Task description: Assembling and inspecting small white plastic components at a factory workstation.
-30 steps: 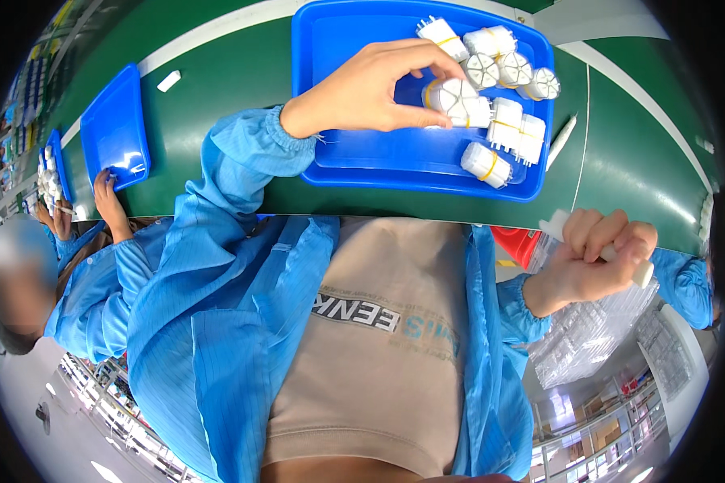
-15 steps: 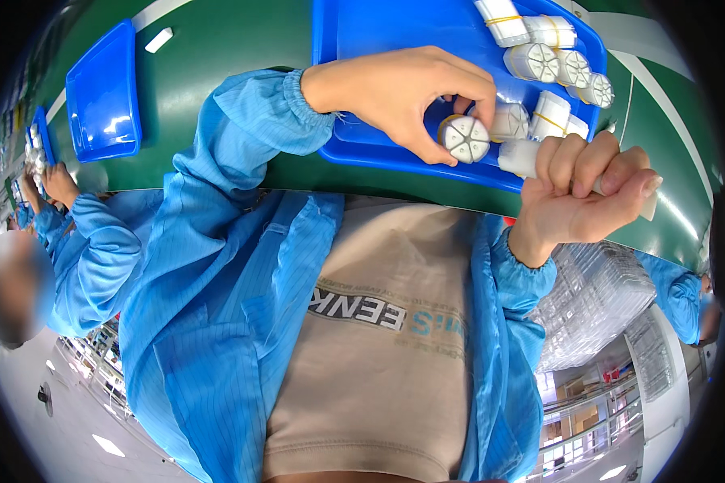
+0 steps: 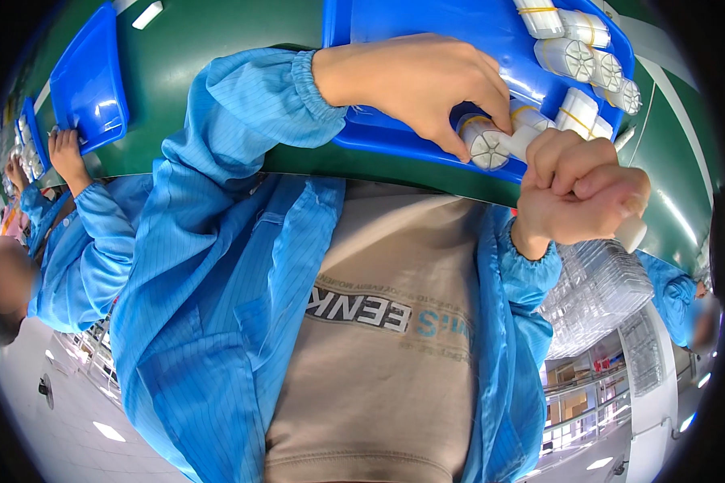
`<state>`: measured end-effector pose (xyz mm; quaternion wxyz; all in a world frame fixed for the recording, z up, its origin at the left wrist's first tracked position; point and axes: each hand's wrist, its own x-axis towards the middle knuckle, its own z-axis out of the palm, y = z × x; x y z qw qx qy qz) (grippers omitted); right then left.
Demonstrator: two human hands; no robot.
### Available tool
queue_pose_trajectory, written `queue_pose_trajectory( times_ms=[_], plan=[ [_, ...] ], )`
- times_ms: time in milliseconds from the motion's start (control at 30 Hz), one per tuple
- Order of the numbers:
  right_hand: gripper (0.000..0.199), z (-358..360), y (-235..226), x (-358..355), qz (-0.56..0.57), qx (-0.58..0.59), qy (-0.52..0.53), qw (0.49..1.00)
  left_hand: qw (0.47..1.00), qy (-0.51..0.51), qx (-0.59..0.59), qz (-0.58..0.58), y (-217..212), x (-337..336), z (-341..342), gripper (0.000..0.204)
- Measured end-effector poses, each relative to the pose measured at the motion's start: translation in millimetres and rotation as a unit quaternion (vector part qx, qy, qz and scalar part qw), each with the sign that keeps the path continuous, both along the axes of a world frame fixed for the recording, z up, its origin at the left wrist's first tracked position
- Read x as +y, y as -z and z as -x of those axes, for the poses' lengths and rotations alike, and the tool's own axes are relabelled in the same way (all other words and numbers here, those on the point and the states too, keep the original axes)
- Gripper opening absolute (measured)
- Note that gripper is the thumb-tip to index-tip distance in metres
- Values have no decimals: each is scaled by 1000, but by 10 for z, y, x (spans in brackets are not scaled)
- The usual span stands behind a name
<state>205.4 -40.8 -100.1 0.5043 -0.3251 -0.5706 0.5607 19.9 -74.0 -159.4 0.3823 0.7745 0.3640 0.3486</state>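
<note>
A round bundle of white wedge-shaped pieces (image 3: 486, 148), with a yellow rubber band around it, lies in the grip of my left hand (image 3: 427, 84), between thumb and fingers. It sits at the near edge of a blue tray (image 3: 427, 153), its segmented end turned toward me. My right hand (image 3: 580, 189) is a fist around a smooth white stick-like piece (image 3: 522, 142). One end of that piece sticks out toward the bundle's end and seems to meet it; the other end shows below the fist. Its middle is hidden.
More banded white bundles (image 3: 572, 58) lie at the tray's right side. A small white block (image 3: 147, 14) rests on the green table (image 3: 217, 32). At left, a co-worker's hand (image 3: 66, 157) is at another blue tray (image 3: 93, 80). Stacked clear plastic trays (image 3: 596, 302) stand below right.
My right hand has brought the white piece's end against or close to the bundle. The bundle has tilted slightly. The co-worker's hand has moved up to the left tray. The whole view has shifted.
</note>
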Motion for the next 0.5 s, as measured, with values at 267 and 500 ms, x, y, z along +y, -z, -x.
queue_pose_trajectory(
  times_ms=[267,500],
  plan=[
    [45,-136,-27,-32,-30,-8,-29,999,1000,5,-27,-13,5,1,-19,47],
    [22,-235,41,12,-132,52,-202,969,1000,6,-22,-11,-5,9,-13,45]
  ],
)
